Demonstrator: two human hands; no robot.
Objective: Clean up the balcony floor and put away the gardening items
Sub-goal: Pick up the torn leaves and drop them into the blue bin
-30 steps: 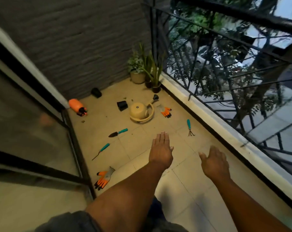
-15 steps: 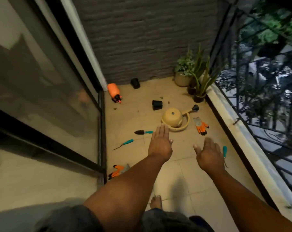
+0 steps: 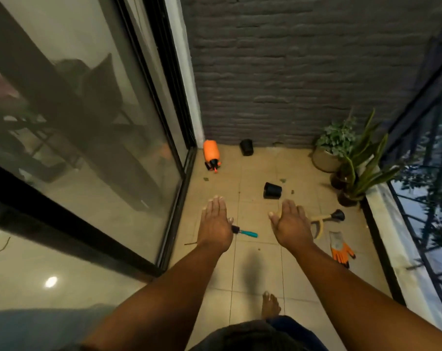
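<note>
Left hand (image 3: 215, 224): held out over the tiled floor (image 3: 255, 272), palm down, fingers straight and together, holding nothing
Right hand (image 3: 290, 225): held out level with the left, fingers straight, thumb spread toward the left hand, holding nothing
Trowel with teal handle (image 3: 245, 232): flat on the floor between the two hands, its dark blade end hidden under the left hand
Watering can (image 3: 327, 219): just right of the right hand, mostly hidden by it; spout and handle show
Orange and grey glove (image 3: 341, 249): on the floor to the right of the right wrist
Black pot (image 3: 272, 190): on its side, just beyond the right hand
Second black pot (image 3: 246, 147): far beyond both hands, by the brick wall (image 3: 290, 72)
Orange sprayer bottle (image 3: 211, 153): lying down, well beyond the left hand, beside the glass door (image 3: 88, 122)
Potted plants (image 3: 346, 153): far corner, beyond and right of the right hand
Bare foot (image 3: 270, 305): on the tiles between the forearms
</note>
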